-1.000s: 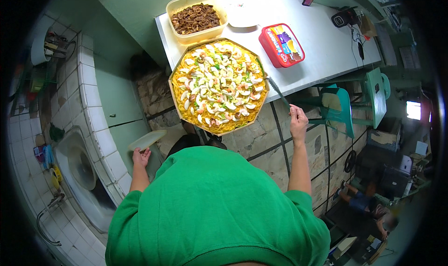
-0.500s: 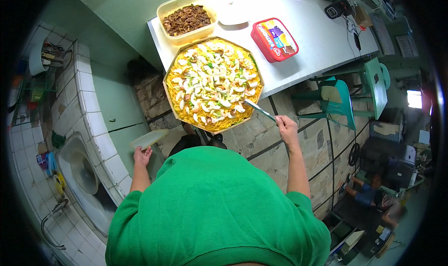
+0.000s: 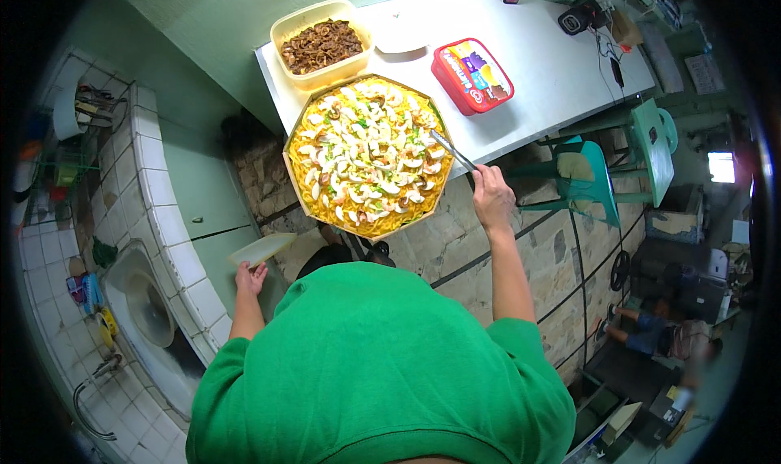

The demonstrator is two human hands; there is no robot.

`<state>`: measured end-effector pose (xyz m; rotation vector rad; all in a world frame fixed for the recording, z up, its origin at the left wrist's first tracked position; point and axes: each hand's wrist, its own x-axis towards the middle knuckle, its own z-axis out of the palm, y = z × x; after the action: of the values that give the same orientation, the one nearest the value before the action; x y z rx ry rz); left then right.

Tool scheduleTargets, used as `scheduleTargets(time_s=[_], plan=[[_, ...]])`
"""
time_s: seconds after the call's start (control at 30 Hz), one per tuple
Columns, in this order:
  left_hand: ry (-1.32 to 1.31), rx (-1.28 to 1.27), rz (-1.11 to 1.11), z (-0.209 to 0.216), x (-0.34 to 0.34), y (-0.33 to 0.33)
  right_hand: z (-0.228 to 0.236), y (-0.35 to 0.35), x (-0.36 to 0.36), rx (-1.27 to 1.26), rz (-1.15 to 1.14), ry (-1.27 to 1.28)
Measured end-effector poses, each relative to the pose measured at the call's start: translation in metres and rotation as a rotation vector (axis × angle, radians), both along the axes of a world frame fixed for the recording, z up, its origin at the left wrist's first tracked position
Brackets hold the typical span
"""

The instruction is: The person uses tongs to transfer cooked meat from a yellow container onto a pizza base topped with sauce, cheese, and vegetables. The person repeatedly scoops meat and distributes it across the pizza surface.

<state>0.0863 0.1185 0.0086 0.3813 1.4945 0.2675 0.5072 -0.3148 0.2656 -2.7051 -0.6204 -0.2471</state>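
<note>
Your right hand [image 3: 492,197] grips a thin tool [image 3: 455,151], your half-curled left hand [image 3: 251,278] holds a pale lid [image 3: 264,249] — and the noodle tray [image 3: 338,226] at the worktop's [image 3: 561,65] edge looks heavy, so hold its sides.

Behind the tray [image 3: 295,186], the tub [image 3: 338,70] stood left and the box [image 3: 473,77] right. The sink [image 3: 146,303] lay to the tray's left.
</note>
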Motion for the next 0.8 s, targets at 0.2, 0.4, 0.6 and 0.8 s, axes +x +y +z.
scheduleTargets(time_s=[0.2,0.4,0.6,0.8], plan=[[-0.008,0.013,0.035,0.005,-0.002,-0.006,-0.011,0.027,0.028,-0.135,0.155,-0.172],[-0.009,0.024,0.039,0.000,-0.017,-0.011,-0.006,0.029,0.038,-0.108,0.129,-0.106],[-0.046,-0.017,0.036,-0.006,-0.025,-0.011,-0.005,0.043,0.041,-0.141,0.078,-0.023],[-0.027,0.002,0.055,-0.006,-0.022,-0.009,0.021,0.002,0.012,-0.068,0.046,0.054]])
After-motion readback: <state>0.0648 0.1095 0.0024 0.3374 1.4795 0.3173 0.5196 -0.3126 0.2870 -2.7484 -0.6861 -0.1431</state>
